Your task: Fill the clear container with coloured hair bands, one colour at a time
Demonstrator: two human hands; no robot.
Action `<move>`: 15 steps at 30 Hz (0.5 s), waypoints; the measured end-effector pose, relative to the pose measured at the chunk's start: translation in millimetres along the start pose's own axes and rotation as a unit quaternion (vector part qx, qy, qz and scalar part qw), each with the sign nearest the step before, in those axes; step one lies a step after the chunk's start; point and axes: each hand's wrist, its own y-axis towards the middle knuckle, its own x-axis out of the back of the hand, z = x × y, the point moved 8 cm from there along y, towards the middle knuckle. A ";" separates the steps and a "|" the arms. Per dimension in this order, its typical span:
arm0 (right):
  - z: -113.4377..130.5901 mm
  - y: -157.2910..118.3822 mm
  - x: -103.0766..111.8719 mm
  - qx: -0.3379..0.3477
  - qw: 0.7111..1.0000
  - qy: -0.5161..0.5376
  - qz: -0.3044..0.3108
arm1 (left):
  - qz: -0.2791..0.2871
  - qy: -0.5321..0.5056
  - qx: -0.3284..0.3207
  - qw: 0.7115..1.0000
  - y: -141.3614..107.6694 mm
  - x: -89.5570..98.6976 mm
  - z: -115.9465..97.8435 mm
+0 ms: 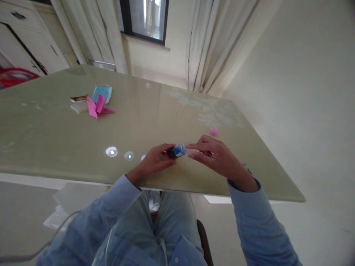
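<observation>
Over the table's near edge, my left hand (155, 159) is closed around a small bottle-like object (179, 150). That object is tilted, with a dark, partly red end in the left fingers and a blue middle. Its other end is clear and points to the right. There the index finger and thumb of my right hand (212, 152) pinch at the clear tip. Fingers cover part of the object, so its exact kind is hard to make out.
A small pink piece (213, 131) lies beyond my right hand, and thin blue scraps (247, 168) lie to its right. At the left are a pink folded-paper crane (97, 106), a blue face mask (102, 93) and a brown packet (78, 98). A wall stands close on the right.
</observation>
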 end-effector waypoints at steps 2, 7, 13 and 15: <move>-4.2 -7.2 3.4 -0.019 0.998 0.046 -0.042 | 0.010 -0.015 0.010 1.000 -0.5 -1.5 0.0; -12.2 -23.1 -20.2 -0.072 0.982 0.126 -0.123 | 0.034 -0.051 0.009 0.998 -1.8 -3.9 -4.4; -5.6 -15.8 -58.8 -0.054 0.975 0.158 -0.146 | 0.050 -0.047 -0.013 0.998 -3.0 -6.0 -8.7; -5.4 -14.3 -56.8 -0.055 0.971 0.159 -0.172 | 0.048 -0.035 -0.011 0.998 -3.5 -6.5 -9.1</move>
